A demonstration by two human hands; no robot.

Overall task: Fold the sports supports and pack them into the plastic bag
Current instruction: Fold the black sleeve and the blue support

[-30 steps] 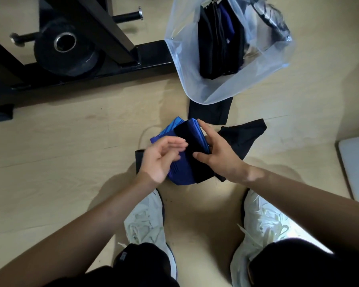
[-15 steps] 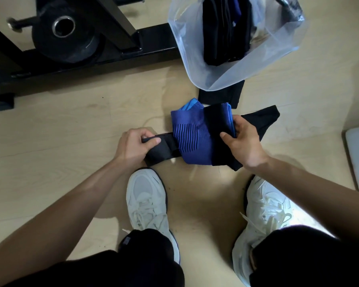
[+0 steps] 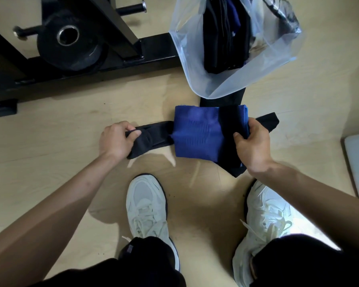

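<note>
While my left hand (image 3: 117,139) is curled tight round the free end of the black strap (image 3: 153,135) and my right hand (image 3: 251,146) pinches the far edge of the blue support (image 3: 197,133), the piece sits stretched between them, near the mouth of the plastic bag (image 3: 195,67). I'd judge the wrap needs the strap flat and taut, untwisted, laid squarely over the blue body, my right thumb pinning the layers so the fold can't spring open. I'd also mind the loose black support (image 3: 267,121) underneath, lest it get caught up.
</note>
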